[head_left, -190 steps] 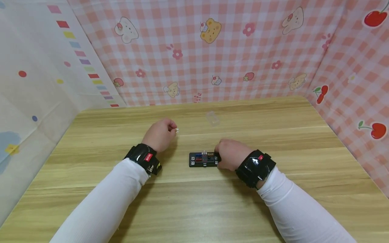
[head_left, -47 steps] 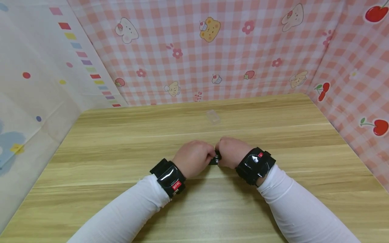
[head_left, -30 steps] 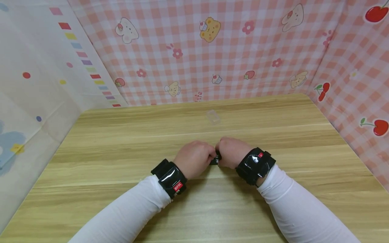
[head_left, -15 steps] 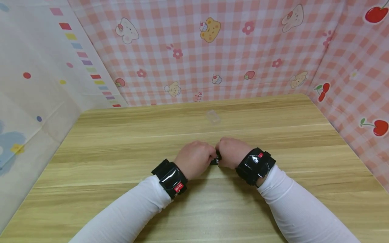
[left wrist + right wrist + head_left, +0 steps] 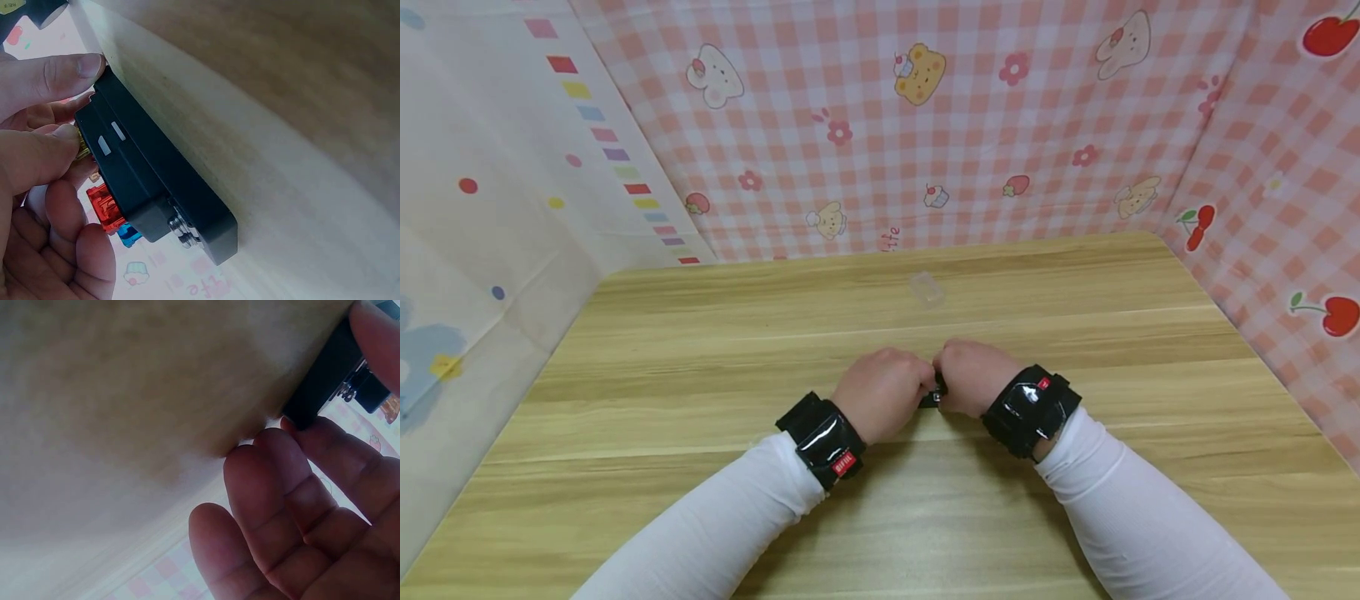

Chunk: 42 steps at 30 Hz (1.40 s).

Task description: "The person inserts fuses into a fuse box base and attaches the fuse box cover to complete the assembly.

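A black fuse block (image 5: 929, 402) lies on the table, mostly hidden by both hands in the head view. My right hand (image 5: 977, 377) grips its right end, with the thumb on the near side and a finger beyond it in the right wrist view. My left hand (image 5: 880, 392) bends over the block. In the left wrist view its thumb and finger pinch a small yellow blade fuse (image 5: 82, 147) at the top of the block (image 5: 159, 156). A red fuse (image 5: 105, 206) and a blue fuse (image 5: 129, 235) stick up beside it, near metal terminals (image 5: 182, 231).
A small clear plastic piece (image 5: 927, 288) lies towards the back of the wooden table (image 5: 700, 333). Pink checked cloth (image 5: 850, 108) hangs behind and to the right, a pale printed cloth (image 5: 497, 233) to the left.
Over six seconds ago my left hand held a small pale piece left of the block; it then moved right onto the block. During the last second both hands have stayed nearly still.
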Each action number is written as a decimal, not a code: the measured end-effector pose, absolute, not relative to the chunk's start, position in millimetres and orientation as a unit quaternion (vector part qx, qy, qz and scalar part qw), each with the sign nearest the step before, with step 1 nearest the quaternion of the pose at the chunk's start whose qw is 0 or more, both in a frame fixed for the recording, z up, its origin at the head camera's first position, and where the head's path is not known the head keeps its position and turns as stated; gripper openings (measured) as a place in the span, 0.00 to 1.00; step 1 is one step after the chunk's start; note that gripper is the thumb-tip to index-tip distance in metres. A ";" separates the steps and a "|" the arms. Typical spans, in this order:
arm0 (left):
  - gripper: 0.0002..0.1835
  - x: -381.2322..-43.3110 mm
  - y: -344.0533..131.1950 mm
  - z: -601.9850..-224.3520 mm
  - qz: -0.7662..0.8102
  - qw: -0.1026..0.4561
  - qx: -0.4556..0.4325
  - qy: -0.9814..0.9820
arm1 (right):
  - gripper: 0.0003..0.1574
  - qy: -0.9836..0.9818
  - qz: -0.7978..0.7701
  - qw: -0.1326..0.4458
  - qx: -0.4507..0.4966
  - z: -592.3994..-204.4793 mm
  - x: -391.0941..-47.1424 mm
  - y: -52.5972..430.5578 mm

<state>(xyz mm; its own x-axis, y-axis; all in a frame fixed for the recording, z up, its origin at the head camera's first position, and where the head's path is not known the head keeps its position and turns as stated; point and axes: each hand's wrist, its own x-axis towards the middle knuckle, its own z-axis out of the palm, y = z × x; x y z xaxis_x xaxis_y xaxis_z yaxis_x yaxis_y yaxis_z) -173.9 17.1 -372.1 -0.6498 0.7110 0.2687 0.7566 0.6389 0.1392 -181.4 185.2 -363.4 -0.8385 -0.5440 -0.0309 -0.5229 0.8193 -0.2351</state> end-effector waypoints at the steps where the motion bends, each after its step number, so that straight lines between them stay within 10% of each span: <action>1: 0.08 -173.9 17.1 -371.9 -0.120 0.094 -0.408 -0.900 | 0.11 0.952 -0.109 0.049 -0.281 -363.2 -181.5 185.4; 42: 0.09 -175.3 16.9 -372.1 -0.113 0.091 -0.403 -0.903 | 0.12 0.952 -0.104 0.037 -0.286 -366.4 -182.6 185.6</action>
